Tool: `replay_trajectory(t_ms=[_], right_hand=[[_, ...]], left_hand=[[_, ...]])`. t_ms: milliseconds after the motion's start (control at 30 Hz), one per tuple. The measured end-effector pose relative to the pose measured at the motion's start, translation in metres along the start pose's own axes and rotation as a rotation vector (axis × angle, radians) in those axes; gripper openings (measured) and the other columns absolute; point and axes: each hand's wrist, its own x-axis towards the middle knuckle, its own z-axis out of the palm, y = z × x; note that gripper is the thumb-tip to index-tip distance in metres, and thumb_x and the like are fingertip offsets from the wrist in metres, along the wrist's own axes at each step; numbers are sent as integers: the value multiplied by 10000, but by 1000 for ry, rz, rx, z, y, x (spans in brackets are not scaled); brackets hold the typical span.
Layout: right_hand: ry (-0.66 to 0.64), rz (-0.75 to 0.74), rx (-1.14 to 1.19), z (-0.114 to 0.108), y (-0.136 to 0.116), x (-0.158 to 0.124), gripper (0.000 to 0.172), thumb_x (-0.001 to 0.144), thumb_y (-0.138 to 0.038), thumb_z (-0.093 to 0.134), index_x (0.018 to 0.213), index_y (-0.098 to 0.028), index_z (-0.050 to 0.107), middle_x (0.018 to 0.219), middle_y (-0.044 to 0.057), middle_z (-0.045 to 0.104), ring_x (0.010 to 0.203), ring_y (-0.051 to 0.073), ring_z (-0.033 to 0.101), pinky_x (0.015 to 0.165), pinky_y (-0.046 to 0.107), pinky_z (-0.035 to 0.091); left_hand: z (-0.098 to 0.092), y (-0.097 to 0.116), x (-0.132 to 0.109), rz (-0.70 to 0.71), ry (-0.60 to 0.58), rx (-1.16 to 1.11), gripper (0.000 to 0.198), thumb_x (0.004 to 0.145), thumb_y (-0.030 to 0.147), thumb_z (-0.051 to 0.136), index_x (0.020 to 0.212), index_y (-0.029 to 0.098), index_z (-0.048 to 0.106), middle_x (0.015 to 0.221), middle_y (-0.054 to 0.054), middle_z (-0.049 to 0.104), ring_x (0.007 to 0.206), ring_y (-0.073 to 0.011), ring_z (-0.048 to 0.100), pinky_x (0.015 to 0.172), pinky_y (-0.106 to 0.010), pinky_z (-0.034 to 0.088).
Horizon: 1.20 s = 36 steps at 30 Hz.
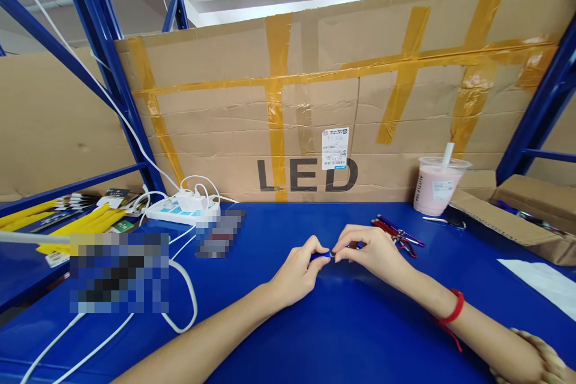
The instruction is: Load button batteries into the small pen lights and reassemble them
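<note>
In the head view, my left hand (pixel 299 270) pinches a small blue piece (pixel 321 255) between thumb and forefinger above the blue table. The piece looks slim and has a dark or metallic tip, but its kind is too small to make out. My right hand (pixel 371 248) closes thumb and fingertips on that tip from the other side, so the two hands nearly meet. Fingers cover most of the piece. Just behind my right hand lie several red and purple pens (pixel 396 234), partly hidden by it.
A lidded cup of pink drink (pixel 437 189) with a straw stands at the back right, near an open cardboard box (pixel 540 240) and white paper (pixel 542 282). A white power strip (pixel 168 211) with cables sits left, beside yellow packages (pixel 90 227). A cardboard wall (pixel 216 132) closes the back.
</note>
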Motion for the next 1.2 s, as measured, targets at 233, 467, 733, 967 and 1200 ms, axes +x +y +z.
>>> replay_trajectory(t_ms=[233, 467, 733, 967, 1200], right_hand=[[-109, 236, 213, 6, 0, 1, 311, 649, -432, 681, 696, -125, 680, 658, 34, 626, 471, 71, 532, 465, 177, 393], [-225, 416, 338, 11, 1, 0, 477, 645, -545, 651, 799, -94, 666, 532, 16, 561, 430, 52, 460, 340, 131, 309], [-185, 449, 349, 4, -9, 0, 515, 647, -586, 635, 816, -101, 672, 453, -14, 500, 368, 29, 386, 341, 135, 282], [-109, 323, 176, 2, -10, 0, 508, 685, -614, 590, 744, -119, 687, 512, 28, 573, 379, 63, 440, 387, 179, 319], [39, -91, -208, -4, 0, -4, 374, 809, -550, 508, 894, -237, 692, 821, 27, 645, 563, 80, 521, 561, 192, 399]], left_hand=[[0, 1, -1, 63, 54, 51, 92, 871, 202, 428, 781, 184, 428, 864, -32, 626, 834, -157, 603, 676, -230, 441], [0, 0, 0, 115, 122, 132, 62, 856, 186, 469, 816, 174, 515, 886, -43, 646, 841, -166, 606, 778, -286, 471], [-2, 5, 4, 118, 109, 112, 227, 876, 167, 459, 1033, 218, 615, 1040, -24, 660, 960, -159, 594, 887, -296, 448], [2, 3, 5, 78, 135, 130, 212, 879, 183, 441, 998, 201, 616, 976, -29, 665, 840, -153, 612, 811, -278, 478], [2, 1, 5, -21, 147, 102, 213, 884, 220, 417, 1021, 218, 580, 916, -13, 639, 747, -127, 592, 649, -218, 469]])
